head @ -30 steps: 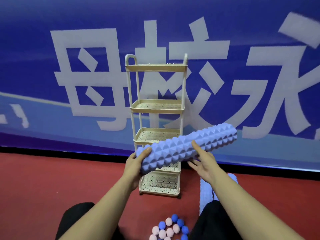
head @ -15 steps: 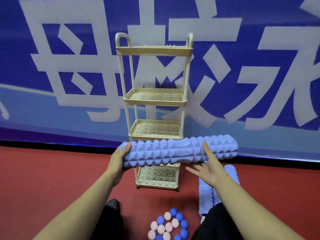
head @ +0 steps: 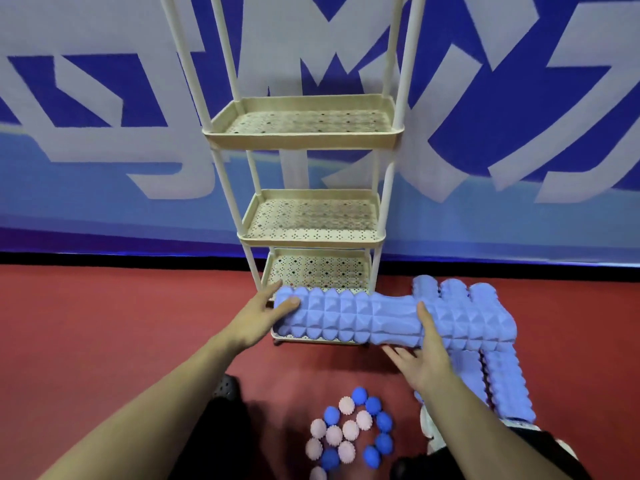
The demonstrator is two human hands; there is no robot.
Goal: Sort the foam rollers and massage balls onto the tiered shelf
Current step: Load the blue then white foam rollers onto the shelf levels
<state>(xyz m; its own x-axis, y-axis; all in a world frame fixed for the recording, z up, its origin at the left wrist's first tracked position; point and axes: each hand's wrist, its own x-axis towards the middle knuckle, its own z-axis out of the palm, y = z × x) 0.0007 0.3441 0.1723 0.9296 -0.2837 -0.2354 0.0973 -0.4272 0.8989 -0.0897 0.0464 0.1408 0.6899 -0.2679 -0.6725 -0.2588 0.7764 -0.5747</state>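
Holding a long bumpy purple roller (head: 381,320) sideways, both hands keep it low in front of the shelf (head: 304,140). The left hand (head: 258,318) cups the roller's left end, with the thumb curled over the top and the fingers going behind it. The right hand (head: 420,358) is under the middle of the roller, with the thumb up the front and the fingers spread flat below. The roller's left part sits right over the front edge of the lowest tray (head: 317,271), but I cannot tell if it touches the tray. Its right end sticks out past the shelf to the right.

More purple rollers (head: 502,382) lie on the red floor (head: 104,323) under and behind the right hand. A bunch of spiky balls (head: 349,429), some pink and some blue, sits on the floor close to the person, between the two arms. The shelf stands against a blue wall (head: 104,98) with big white shapes.
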